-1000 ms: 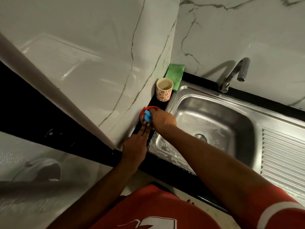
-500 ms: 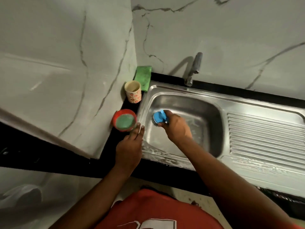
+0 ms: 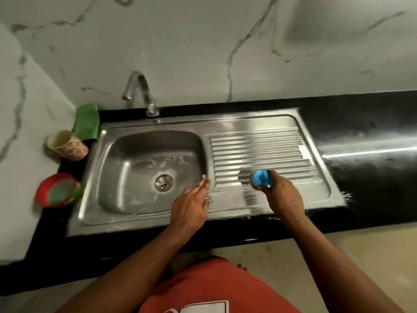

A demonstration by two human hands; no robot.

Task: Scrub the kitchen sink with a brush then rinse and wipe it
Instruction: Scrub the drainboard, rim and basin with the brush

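Mid-scrub, by the look of it, with rinse and wipe not yet begun. Gripping the blue brush (image 3: pixel 261 180) in the right hand (image 3: pixel 284 196), fingers curled round its handle, bristles down on the ribbed draining board (image 3: pixel 259 143) of the sink (image 3: pixel 135 224), near the board's front edge. Resting the left hand (image 3: pixel 191 206) on the rim between basin and board, fingers straight and loosely spread, holding nothing. Soapy streaks across the basin floor and front rim (so probably scrubbed there already). Next, most likely: working the brush along the remaining ribs with firm strokes in line with the grooves, then reaching back for the tap (image 3: pixel 140 91) to rinse, and for the green cloth (image 3: pixel 88 120) on the tabletop (image 3: pixel 361 123) at the back left corner for the wipe.
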